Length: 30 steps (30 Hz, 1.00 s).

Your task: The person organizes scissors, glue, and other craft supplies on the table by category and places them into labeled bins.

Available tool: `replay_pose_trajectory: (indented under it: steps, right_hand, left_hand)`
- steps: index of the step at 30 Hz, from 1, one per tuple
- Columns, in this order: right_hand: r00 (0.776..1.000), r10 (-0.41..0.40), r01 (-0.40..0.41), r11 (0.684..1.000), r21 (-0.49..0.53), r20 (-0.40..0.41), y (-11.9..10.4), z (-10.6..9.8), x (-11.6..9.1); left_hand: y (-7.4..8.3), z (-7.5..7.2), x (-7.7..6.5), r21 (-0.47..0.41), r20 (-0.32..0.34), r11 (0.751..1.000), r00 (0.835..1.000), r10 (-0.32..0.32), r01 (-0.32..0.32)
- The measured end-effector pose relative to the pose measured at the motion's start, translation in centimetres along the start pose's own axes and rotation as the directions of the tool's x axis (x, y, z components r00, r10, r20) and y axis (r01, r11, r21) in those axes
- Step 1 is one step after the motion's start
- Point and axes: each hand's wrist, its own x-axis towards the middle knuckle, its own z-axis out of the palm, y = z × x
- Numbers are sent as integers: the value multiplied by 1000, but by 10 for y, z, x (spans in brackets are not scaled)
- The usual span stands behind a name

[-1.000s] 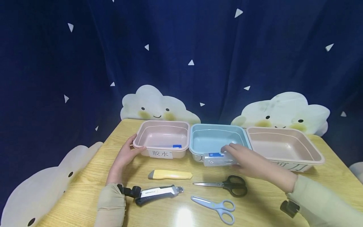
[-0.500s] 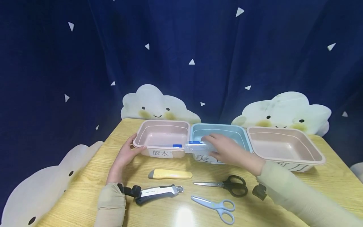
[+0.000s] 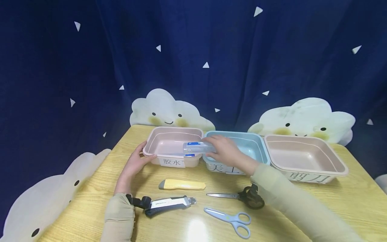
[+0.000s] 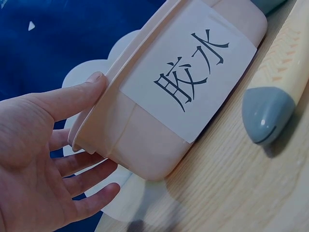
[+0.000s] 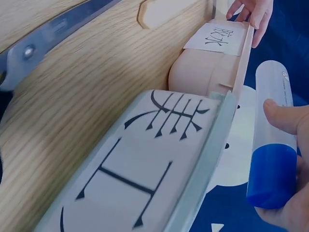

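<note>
My left hand [image 3: 135, 164] grips the near left corner of the left pink bin [image 3: 164, 129], thumb over the rim and fingers round the side below it, as the left wrist view shows. Between the thumb and fingers of my right hand [image 3: 225, 152] is a clear glue bottle [image 3: 191, 148] with a blue cap [image 5: 273, 174]. Held level, it overlaps the pink bin's right side in the head view, its cap end hidden by my hand. Inside that bin lies another clear item with a blue part [image 3: 189, 155], mostly hidden by the front wall.
A blue bin [image 3: 239, 133] and another pink bin [image 3: 305, 138] continue the row rightward, with labels in front. Nearer lie a yellow utility knife [image 3: 182, 184], a black-and-white utility knife [image 3: 169, 203], black-handled scissors [image 3: 222, 195] partly behind my right wrist, and light blue scissors [image 3: 222, 215].
My right hand has carried the glue bottle leftward, from in front of the blue bin to the left pink bin's right side. The left hand keeps its place on the bin.
</note>
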Motion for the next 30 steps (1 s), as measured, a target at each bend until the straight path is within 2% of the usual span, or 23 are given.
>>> replay_pose_trajectory:
  steps: [6,14,30]
  right_hand:
    - [999,43,-43,997,64,5,-3,10,16]
    - [997,65,-68,995,67,35,-8,22,34]
    - [998,43,-49,991,124,55,-26,47,67]
  left_hand:
    - [0,0,0,-3,-4,1000,1000,-13,13]
    - [0,0,0,2,0,1000,1000,-12,12]
    - [0,0,0,-6,2,1000,1000,-4,4]
